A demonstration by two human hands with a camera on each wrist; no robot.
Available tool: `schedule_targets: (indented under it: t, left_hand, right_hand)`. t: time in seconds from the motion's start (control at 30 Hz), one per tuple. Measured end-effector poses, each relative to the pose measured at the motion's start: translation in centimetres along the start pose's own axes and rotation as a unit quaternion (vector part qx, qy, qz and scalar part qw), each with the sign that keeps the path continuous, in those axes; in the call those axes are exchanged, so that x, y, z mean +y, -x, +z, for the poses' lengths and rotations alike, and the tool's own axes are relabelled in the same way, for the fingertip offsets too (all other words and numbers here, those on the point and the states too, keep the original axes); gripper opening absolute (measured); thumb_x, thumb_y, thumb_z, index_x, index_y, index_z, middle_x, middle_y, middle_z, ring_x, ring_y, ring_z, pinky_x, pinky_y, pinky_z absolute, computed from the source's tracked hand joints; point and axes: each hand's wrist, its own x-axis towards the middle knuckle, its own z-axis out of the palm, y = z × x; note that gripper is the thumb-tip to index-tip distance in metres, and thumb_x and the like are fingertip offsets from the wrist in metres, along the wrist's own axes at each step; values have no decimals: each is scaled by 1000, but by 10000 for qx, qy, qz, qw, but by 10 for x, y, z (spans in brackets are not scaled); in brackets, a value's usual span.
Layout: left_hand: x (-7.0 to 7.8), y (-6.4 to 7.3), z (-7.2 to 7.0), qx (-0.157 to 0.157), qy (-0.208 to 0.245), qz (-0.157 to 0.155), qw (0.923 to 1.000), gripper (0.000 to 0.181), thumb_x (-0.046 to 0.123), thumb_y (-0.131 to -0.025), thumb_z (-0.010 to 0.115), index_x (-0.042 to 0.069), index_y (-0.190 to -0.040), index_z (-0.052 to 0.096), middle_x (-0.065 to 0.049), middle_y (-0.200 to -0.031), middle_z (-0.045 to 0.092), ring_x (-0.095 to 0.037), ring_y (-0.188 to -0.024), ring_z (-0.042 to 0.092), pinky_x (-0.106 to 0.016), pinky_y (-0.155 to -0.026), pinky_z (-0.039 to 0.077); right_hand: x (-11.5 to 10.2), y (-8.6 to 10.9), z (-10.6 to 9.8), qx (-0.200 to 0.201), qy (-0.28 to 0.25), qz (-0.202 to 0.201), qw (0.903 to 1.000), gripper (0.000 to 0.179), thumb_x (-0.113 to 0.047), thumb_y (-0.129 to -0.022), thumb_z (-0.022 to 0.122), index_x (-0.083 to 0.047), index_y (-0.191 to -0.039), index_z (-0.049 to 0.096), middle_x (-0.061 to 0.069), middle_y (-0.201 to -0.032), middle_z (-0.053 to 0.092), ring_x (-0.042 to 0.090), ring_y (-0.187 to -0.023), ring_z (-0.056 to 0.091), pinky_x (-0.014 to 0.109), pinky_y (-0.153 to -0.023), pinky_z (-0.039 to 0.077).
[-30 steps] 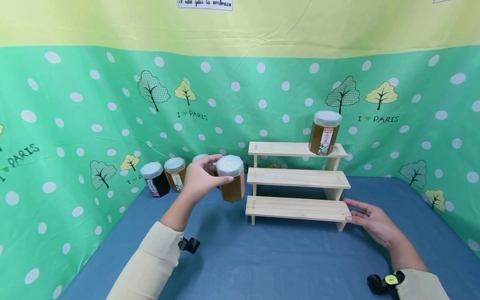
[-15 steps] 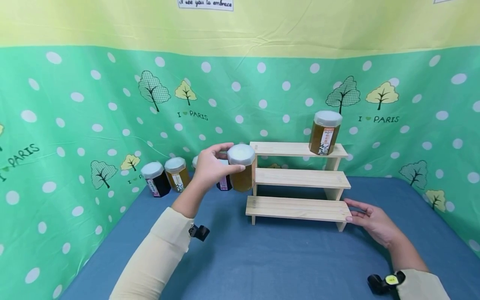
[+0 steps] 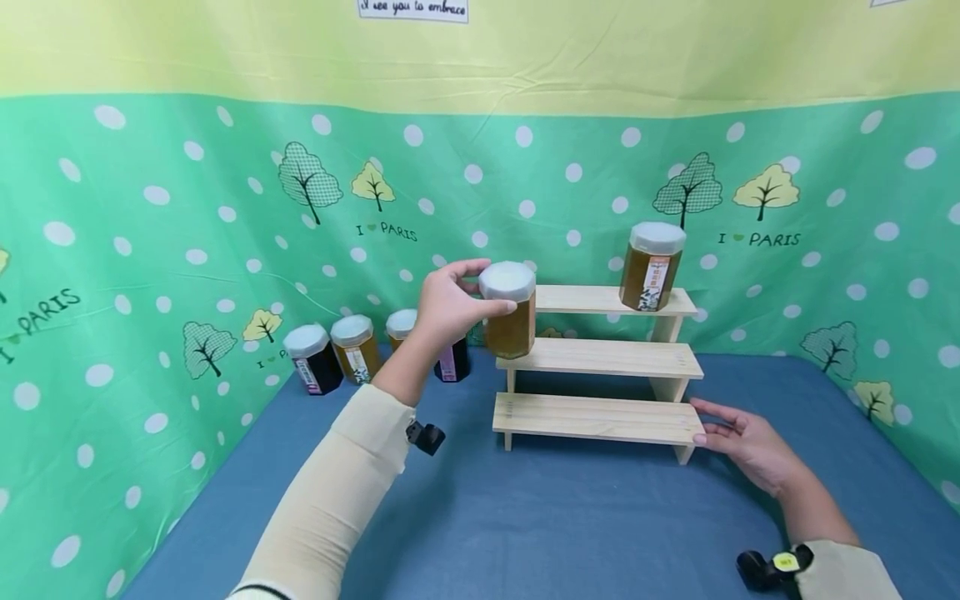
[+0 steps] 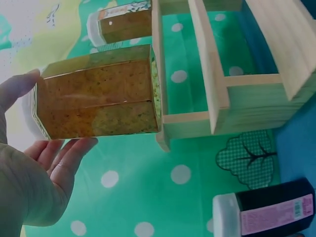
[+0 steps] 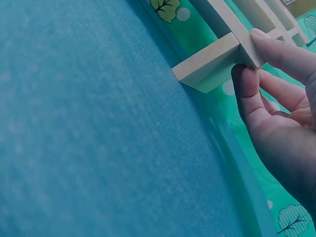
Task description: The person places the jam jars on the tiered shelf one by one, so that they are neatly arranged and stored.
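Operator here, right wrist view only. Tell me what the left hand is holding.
Observer: The left hand grips an amber jar with a white lid.
Operator: Give me its position.
Observer: In the head view it covers the left end of the top shelf of the wooden stand; whether it touches, I cannot tell.
Operator: Describe whatever stands on the tabletop nearest that end.
Observer: A dark jar with a pink label, partly hidden behind the left hand in the head view.
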Motion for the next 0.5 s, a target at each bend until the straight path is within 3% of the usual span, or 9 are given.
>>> schedule_targets:
  t: [0.2,0.5]
  left_hand:
    - [12,-12,12,79,52,89,9999,68,28,-69,89,14,-130,63,-5,-113,65,-18,-97,62,-35,-76,55]
    - [16,-33,30,210,183,-2,9996,68,29,-69,90,16,-130,62,-1,-111,65,-14,-94,62,-32,-77,54]
  right_hand:
    - [1,1,0,-3,17,-2,10000,82,-20,-90,73,9,-149,25,36,-144,35,0,-99,60,17,-82,49]
    - [0,1,0,33,64,31,10000,81,-21,-89,73,8,-149,27,35,-144,36,0,-98,60,16,-82,48]
